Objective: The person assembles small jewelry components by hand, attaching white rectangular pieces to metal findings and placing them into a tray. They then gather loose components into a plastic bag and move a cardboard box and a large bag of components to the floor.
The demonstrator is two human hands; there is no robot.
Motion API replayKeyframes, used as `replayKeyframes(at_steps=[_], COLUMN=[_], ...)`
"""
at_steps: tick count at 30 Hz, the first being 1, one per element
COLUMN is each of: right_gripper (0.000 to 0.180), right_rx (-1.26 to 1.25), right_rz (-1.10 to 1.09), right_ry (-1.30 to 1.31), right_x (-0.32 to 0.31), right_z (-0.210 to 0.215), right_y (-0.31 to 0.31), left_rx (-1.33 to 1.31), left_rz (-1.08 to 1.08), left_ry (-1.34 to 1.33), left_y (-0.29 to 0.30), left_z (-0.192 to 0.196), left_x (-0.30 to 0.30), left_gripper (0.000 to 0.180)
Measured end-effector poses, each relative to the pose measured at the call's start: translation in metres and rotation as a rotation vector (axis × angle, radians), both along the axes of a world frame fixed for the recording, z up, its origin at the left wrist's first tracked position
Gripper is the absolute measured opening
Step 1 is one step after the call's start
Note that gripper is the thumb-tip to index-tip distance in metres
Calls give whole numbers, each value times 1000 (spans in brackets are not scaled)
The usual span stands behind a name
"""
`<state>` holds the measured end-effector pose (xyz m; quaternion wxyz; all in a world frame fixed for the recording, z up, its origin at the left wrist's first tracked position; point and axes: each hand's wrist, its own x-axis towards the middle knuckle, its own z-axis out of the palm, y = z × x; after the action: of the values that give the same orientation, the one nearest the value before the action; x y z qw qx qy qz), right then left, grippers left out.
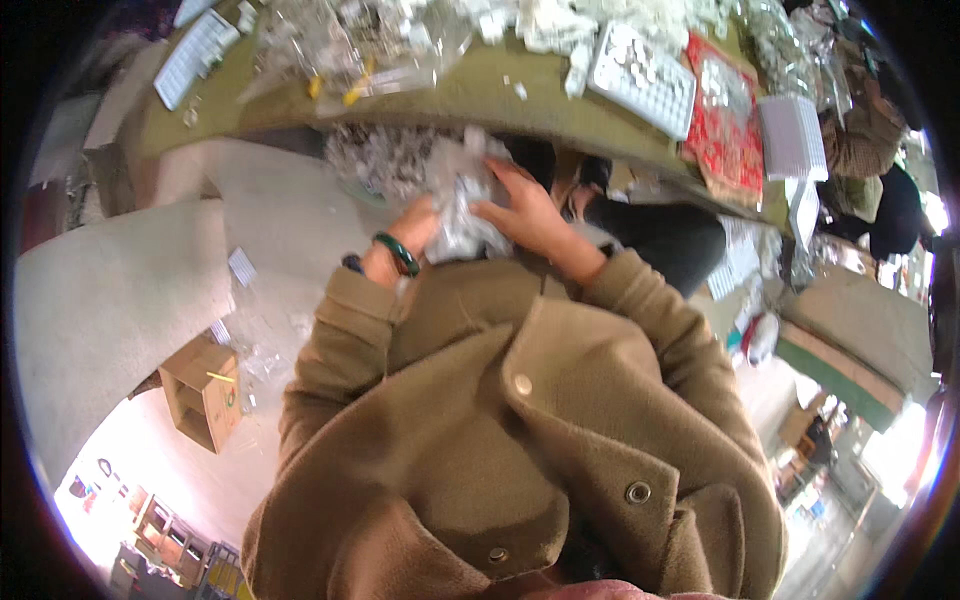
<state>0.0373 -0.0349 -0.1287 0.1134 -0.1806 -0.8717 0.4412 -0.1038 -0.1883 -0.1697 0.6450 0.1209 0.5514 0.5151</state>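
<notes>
Both hands are around a clear plastic bag (462, 200) full of small shiny pieces, held in front of my chest below the table edge. My left hand (415, 225) grips the bag's left side; a dark green bangle (397, 252) circles that wrist. My right hand (525, 210) presses on the bag's right side with fingers spread over it. Brown coat sleeves cover both forearms. Part of the bag is hidden behind my hands.
An olive-topped table (470, 90) holds white compartment trays (645, 75), a red patterned cloth (725, 125), clear bags and small white parts. A cardboard box (205, 395) stands on the floor at the left. Another person in dark clothes (890, 200) sits at the right.
</notes>
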Motion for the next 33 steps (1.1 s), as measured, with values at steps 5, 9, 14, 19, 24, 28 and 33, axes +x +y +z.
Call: replayKeyframes(at_steps=[5, 9, 14, 19, 24, 28, 33], right_gripper=[22, 13, 27, 22, 9, 12, 17], right_rx=[-402, -836, -950, -1047, -862, -728, -671], right_rz=[-118, -13, 16, 36, -1, 150, 259], right_ry=[-12, 152, 417, 612, 469, 310, 205], right_x=[20, 33, 27, 0, -26, -53, -75], right_z=[33, 76, 112, 141, 185, 213, 219], right_y=[19, 27, 46, 67, 45, 4, -38], left_rx=[-155, -113, -130, 86, 47, -37, 63], left_rz=[219, 668, 1081, 1091, 1194, 1163, 578], left_ry=[-222, -313, -247, -63, -68, 150, 1103], left_y=[-19, -57, -129, -184, -191, -184, -140], left_z=[9, -14, -36, -4, 55, 85, 67], left_x=[-13, -32, -54, -84, -102, -71, -15], left_gripper=[43, 35, 41, 57, 73, 93, 106])
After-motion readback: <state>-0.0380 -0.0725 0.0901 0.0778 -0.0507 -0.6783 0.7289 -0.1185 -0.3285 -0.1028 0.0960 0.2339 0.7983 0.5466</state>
